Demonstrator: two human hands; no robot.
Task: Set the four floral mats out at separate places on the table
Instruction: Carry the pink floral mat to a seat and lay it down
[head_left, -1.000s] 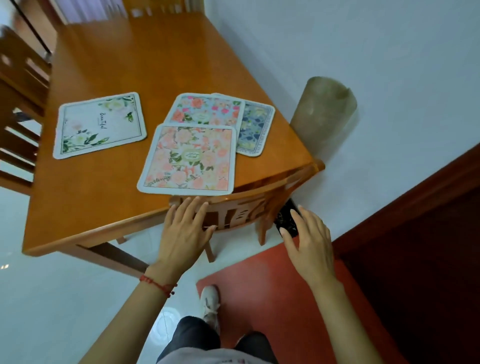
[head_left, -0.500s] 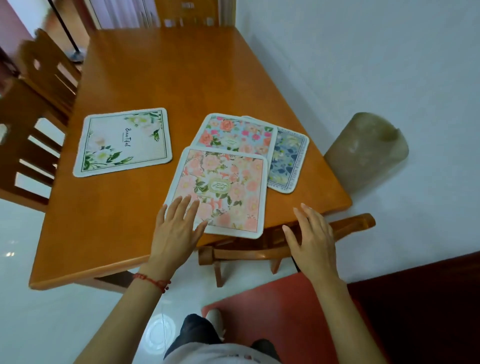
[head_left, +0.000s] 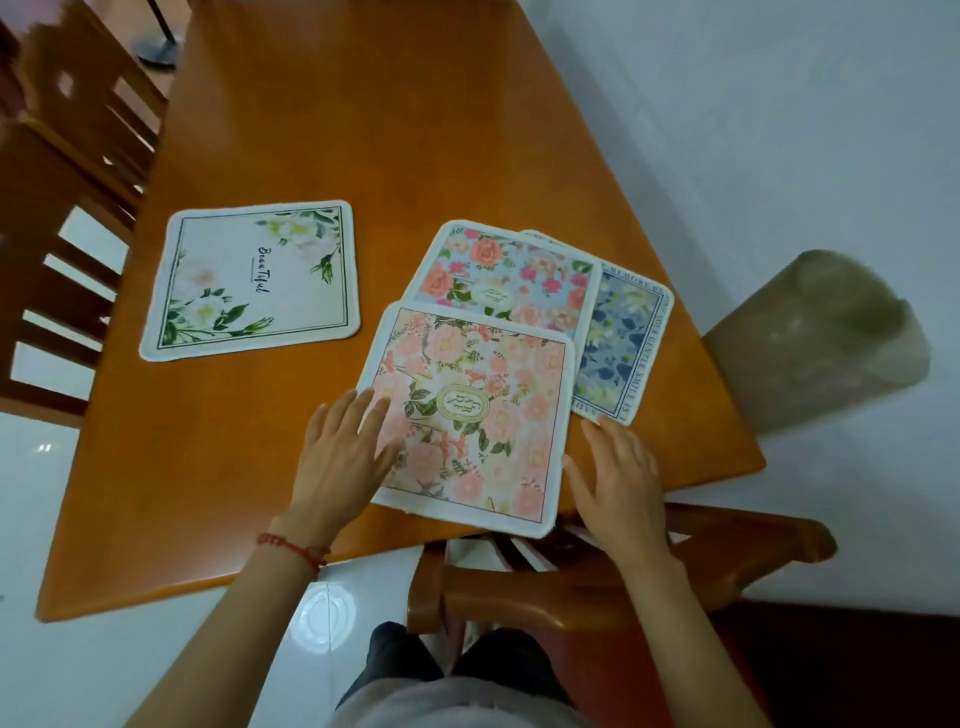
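Here I judge one mat is placed and three remain to spread. The white square mat with green leaves (head_left: 252, 280) lies alone toward the left edge of the orange wooden table (head_left: 363, 130). The peach rose-print mat (head_left: 483, 410) sits at the near edge, overlapping the blue-and-pink rose mat (head_left: 511, 275), which covers part of the navy floral mat (head_left: 623, 338) toward the right edge. My left hand (head_left: 340, 457) rests flat, fingers straight, on the peach mat's left border; my right hand (head_left: 621, 483) lies relaxed, fingers extended, beside its right border, gripping nothing. Next I would take up the peach mat and carry it to bare wood.
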